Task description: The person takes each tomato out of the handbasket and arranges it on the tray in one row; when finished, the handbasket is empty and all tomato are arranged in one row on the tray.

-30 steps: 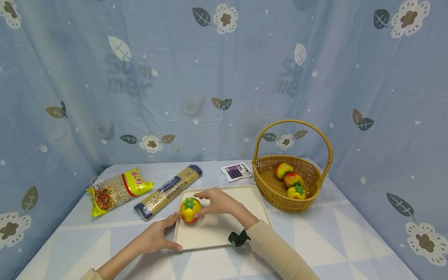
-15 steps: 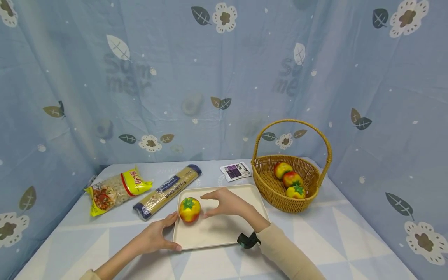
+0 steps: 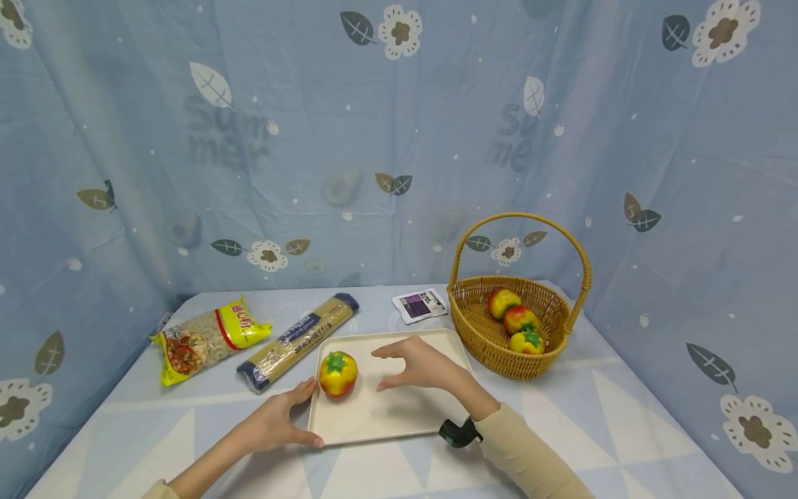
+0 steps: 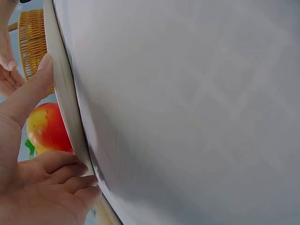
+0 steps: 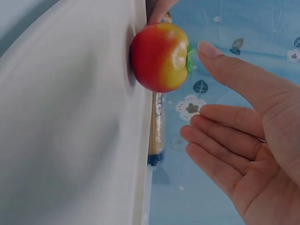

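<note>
A red-and-yellow tomato (image 3: 338,374) with a green leafy top sits near the left edge of a cream rectangular tray (image 3: 399,423). My right hand (image 3: 427,364) hovers over the tray, right of the tomato, thumb and fingers spread apart with nothing between them; the right wrist view also has a gap between this hand (image 5: 248,136) and the fruit. At the tray's left front corner, my left hand (image 3: 274,419) touches the rim, fingers along the left side and thumb by the front edge. The left wrist view has its fingertips against the rim, beside the tomato (image 4: 49,129).
A wicker basket (image 3: 480,346) with a tall handle holds several similar tomatoes at the right. Behind the tray lies a small white-and-purple packet (image 3: 420,306). Left of it are a spaghetti pack (image 3: 299,342) and a yellow-ended bag of pasta (image 3: 208,339). Patterned curtains surround the table.
My right hand has let go of the tomato and drawn away to the right. The tomato stays on the tray's left side. My left hand keeps its place at the rim.
</note>
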